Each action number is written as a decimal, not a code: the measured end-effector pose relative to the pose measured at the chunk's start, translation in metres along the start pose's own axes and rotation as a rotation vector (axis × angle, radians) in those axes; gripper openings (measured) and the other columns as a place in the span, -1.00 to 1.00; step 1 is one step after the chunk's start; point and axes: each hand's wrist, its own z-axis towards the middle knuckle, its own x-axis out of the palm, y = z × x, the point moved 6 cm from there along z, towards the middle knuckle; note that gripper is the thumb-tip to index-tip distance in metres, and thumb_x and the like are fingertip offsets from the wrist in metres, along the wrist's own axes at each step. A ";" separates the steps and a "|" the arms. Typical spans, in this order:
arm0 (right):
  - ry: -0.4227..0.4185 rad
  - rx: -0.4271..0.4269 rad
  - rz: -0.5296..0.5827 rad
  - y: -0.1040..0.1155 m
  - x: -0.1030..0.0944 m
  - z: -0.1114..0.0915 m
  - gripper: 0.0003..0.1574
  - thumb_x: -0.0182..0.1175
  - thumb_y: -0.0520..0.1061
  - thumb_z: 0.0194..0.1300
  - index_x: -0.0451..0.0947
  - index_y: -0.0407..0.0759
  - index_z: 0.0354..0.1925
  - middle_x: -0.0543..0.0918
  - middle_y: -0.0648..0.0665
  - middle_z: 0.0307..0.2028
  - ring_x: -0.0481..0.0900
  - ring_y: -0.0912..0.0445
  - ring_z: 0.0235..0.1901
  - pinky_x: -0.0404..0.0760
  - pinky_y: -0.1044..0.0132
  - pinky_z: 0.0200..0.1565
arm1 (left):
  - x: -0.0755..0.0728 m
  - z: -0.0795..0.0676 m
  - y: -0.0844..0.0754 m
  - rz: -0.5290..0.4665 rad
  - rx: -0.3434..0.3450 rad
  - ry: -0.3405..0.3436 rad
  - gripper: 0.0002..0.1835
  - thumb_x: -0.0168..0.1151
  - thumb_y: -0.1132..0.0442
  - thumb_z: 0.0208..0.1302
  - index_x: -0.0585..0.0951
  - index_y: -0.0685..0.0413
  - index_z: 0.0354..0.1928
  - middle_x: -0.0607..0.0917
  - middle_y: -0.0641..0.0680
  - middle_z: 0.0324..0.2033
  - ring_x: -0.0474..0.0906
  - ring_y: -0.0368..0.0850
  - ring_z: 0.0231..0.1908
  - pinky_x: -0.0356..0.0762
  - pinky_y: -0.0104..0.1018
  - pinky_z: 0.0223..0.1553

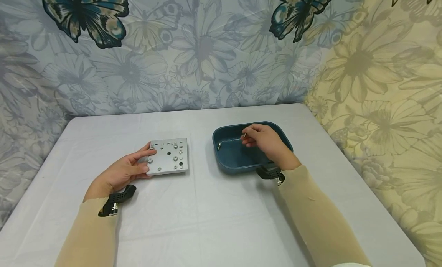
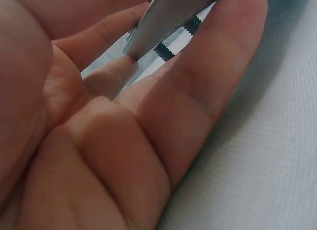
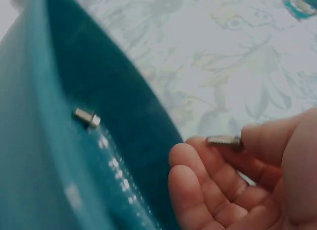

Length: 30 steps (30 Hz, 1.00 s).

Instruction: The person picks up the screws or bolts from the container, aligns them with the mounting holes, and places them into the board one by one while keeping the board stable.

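Observation:
My left hand (image 1: 125,169) grips the left edge of a silver metal plate (image 1: 163,161), thumb and fingers on either side. The plate has several holes, and several bolts sit in it. Threaded bolt ends (image 2: 163,52) stick out below it in the left wrist view. Over a dark blue tray (image 1: 238,169), my right hand (image 1: 264,142) pinches a small bolt (image 3: 224,141) between thumb and fingers. Another bolt (image 3: 87,117) lies inside the tray, near its left wall in the head view.
A white cloth (image 1: 193,213) covers the table under the plate and tray. Behind it hangs a curtain (image 1: 207,60) printed with flowers and butterflies, which also runs along the right side. Each wrist carries a black camera mount (image 1: 117,200).

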 end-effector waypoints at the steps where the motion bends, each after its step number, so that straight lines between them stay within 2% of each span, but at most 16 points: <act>1: -0.009 0.022 0.065 -0.001 -0.001 0.000 -0.50 0.04 -0.07 0.56 0.46 -0.52 0.15 0.64 -0.34 -0.08 0.67 -0.04 -0.15 0.66 0.12 -0.04 | 0.000 0.000 0.000 0.000 0.001 0.000 -0.29 0.20 0.49 0.35 0.20 0.27 0.50 -0.36 -0.11 0.56 0.53 -0.16 0.14 0.61 -0.19 0.00; 3: -0.025 0.058 0.178 -0.001 -0.001 0.002 -0.49 0.07 -0.11 0.55 0.43 -0.55 0.18 0.64 -0.32 -0.10 0.68 -0.02 -0.16 0.67 0.20 -0.07 | 0.000 0.000 0.000 -0.001 0.001 0.002 -0.29 0.20 0.50 0.35 0.20 0.27 0.50 -0.36 -0.11 0.56 0.53 -0.15 0.14 0.61 -0.19 0.01; 5: -0.046 0.082 0.245 0.000 -0.001 0.004 -0.49 0.11 -0.13 0.52 0.43 -0.55 0.19 0.65 -0.28 -0.13 0.69 0.02 -0.19 0.67 0.26 -0.10 | -0.001 -0.001 0.000 0.000 0.001 0.001 -0.29 0.19 0.50 0.36 0.20 0.27 0.50 -0.36 -0.11 0.56 0.53 -0.15 0.14 0.61 -0.19 0.00; 12: -0.078 0.118 0.267 0.016 0.019 0.017 -0.58 0.21 -0.12 0.46 0.54 -0.41 0.11 0.68 -0.26 -0.16 0.70 0.05 -0.25 0.69 0.29 -0.16 | 0.000 -0.002 -0.001 0.009 -0.007 -0.006 -0.28 0.21 0.49 0.35 0.18 0.28 0.50 -0.36 -0.11 0.56 0.53 -0.16 0.13 0.61 -0.19 0.00; 17: -0.060 0.128 0.272 0.032 0.051 0.032 -0.68 0.24 -0.15 0.43 0.58 -0.31 0.06 0.67 -0.29 -0.11 0.69 0.02 -0.24 0.69 0.28 -0.17 | -0.001 -0.001 0.000 0.007 -0.011 -0.008 -0.28 0.21 0.49 0.35 0.19 0.27 0.50 -0.35 -0.12 0.56 0.54 -0.15 0.13 0.61 -0.19 0.00; 24: -0.003 0.132 0.242 0.048 0.108 0.051 -0.76 0.23 -0.20 0.42 0.62 -0.26 0.01 0.68 -0.24 -0.11 0.69 0.00 -0.20 0.69 0.25 -0.14 | -0.002 0.001 0.000 0.005 -0.004 -0.007 -0.29 0.20 0.50 0.35 0.20 0.27 0.50 -0.34 -0.13 0.56 0.54 -0.13 0.12 0.62 -0.16 -0.01; 30: 0.004 0.105 0.089 0.051 0.149 0.062 -0.86 0.27 -0.21 0.39 0.67 -0.22 -0.12 0.71 -0.18 -0.26 0.69 0.02 -0.29 0.70 0.26 -0.21 | -0.003 0.001 0.001 -0.004 -0.012 -0.013 -0.28 0.22 0.50 0.34 0.21 0.26 0.50 -0.34 -0.12 0.56 0.54 -0.12 0.12 0.62 -0.15 -0.01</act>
